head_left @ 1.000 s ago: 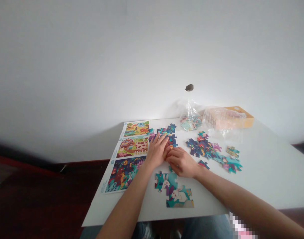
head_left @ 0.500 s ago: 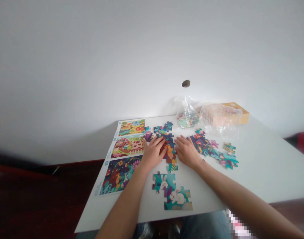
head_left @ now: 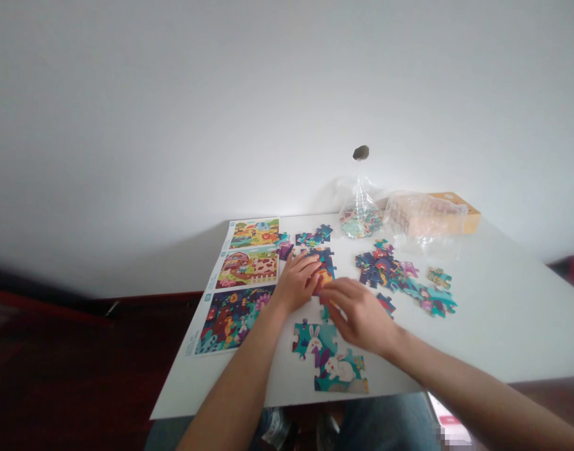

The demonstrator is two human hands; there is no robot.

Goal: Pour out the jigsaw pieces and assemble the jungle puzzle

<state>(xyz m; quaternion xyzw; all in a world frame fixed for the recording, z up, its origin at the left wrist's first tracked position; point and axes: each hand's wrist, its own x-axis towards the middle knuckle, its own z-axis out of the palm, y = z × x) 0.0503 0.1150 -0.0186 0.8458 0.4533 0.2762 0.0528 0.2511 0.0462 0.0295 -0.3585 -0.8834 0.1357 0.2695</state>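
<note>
Nearest on the white bench (head_left: 512,326), a rabbit section of jigsaw puzzle (head_left: 336,369) lies joined from several pieces, with white rabbits on teal and a ragged, open outline. Just beyond it, the right hand (head_left: 359,316) hangs with its fingers curled and close together, their tips at the near edge of a darker puzzle block (head_left: 325,266). I cannot tell whether they pinch a piece. The left hand (head_left: 293,283) lies on that block's left side, its fingers together and flat, not clamped. Left of the hands, a printed picture sheet (head_left: 237,288) shows 3 scenes. To the right, much remains apart: a small loose piece (head_left: 386,305), a heap of navy and red pieces (head_left: 375,266), and a teal cluster (head_left: 434,300). Farther off, a few pieces (head_left: 312,237) lie beside a purple piece (head_left: 285,251). Farthest, a clear plastic bag (head_left: 360,216) holds more pieces, and a yellow box (head_left: 462,216) sits behind crumpled plastic wrap (head_left: 422,219).
</note>
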